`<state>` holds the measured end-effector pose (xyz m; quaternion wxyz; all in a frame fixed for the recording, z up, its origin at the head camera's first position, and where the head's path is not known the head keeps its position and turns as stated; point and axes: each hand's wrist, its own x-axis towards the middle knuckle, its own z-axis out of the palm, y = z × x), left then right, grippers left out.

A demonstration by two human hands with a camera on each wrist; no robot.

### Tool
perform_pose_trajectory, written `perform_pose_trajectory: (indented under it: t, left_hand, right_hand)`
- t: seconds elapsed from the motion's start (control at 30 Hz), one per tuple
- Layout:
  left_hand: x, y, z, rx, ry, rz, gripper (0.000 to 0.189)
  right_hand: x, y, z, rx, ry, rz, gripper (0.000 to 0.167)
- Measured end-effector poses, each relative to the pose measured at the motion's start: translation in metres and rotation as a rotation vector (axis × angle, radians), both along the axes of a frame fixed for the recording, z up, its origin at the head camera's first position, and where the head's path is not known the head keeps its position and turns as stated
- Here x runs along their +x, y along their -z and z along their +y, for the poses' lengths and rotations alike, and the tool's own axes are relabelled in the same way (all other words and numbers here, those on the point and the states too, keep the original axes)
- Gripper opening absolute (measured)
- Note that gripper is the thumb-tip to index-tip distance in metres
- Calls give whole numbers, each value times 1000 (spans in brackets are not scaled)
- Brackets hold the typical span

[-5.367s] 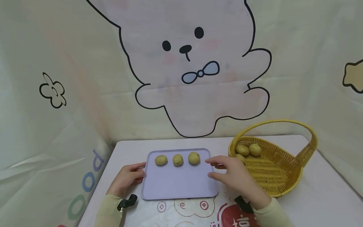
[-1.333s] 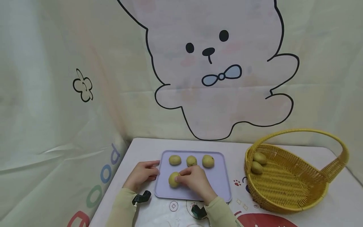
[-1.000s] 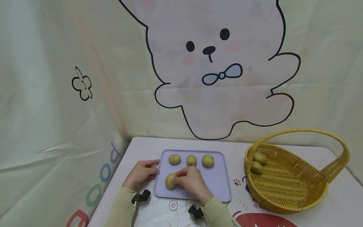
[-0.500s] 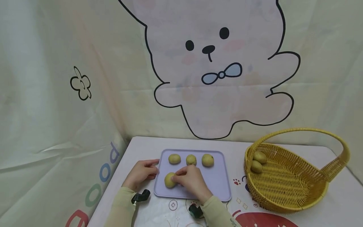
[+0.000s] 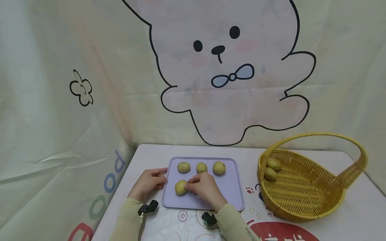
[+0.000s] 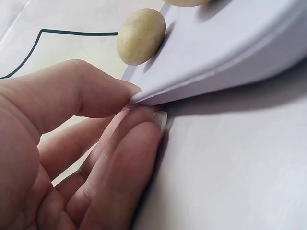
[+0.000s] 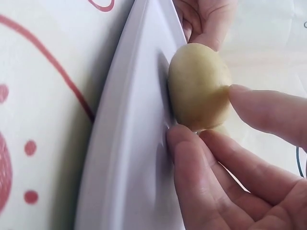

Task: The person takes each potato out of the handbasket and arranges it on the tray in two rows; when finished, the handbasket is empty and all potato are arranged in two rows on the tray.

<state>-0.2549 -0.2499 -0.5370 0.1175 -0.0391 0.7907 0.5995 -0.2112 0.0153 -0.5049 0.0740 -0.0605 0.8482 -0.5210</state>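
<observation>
The right hand (image 5: 206, 189) pinches a potato (image 5: 180, 187) on the tray (image 5: 230, 189), fingers parted by its width; the left hand (image 5: 148, 183) seemingly pinches the tray's left edge

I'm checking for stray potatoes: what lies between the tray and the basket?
In the head view, nothing loose lies between the tray and the basket, only white tabletop with printed marks, including a red paw print.

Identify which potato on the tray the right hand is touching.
The front-left potato on the lilac tray: the right hand touches it, and it sits alone in front, while the other three potatoes line the far side.
</observation>
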Motion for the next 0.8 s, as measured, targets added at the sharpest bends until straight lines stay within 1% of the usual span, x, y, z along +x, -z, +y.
perform_pose_trajectory:
  t: [0.17, 0.27, 0.37, 0.43, 0.53, 0.63, 0.73, 0.8]
  left_hand:
    - [0, -1, 2, 15, 12, -3, 59]
    - [0, 0, 1, 27, 7, -6, 59]
    - [0, 0, 0, 25, 3, -3, 58]
    - [0, 0, 1, 20, 4, -1, 58]
    - [1, -1, 1, 11, 10, -1, 59]
    - [1, 0, 0, 12, 6, 1, 59]
    - [-1, 1, -1, 15, 13, 5, 60]
    - [-2, 2, 1, 12, 28, 11, 60]
  right_hand:
    - [0, 0, 2, 15, 5, 0, 16]
    - [0, -1, 3, 11, -1, -2, 16]
    - [2, -3, 7, 11, -3, -6, 20]
    - [6, -6, 14, 26, 1, 4, 24]
    - [16, -12, 31, 65, -13, 32, 28]
    - [30, -23, 54, 98, -61, 61, 31]
    - [48, -35, 84, 107, -108, 79, 32]
    - [61, -42, 107, 110, -113, 89, 32]
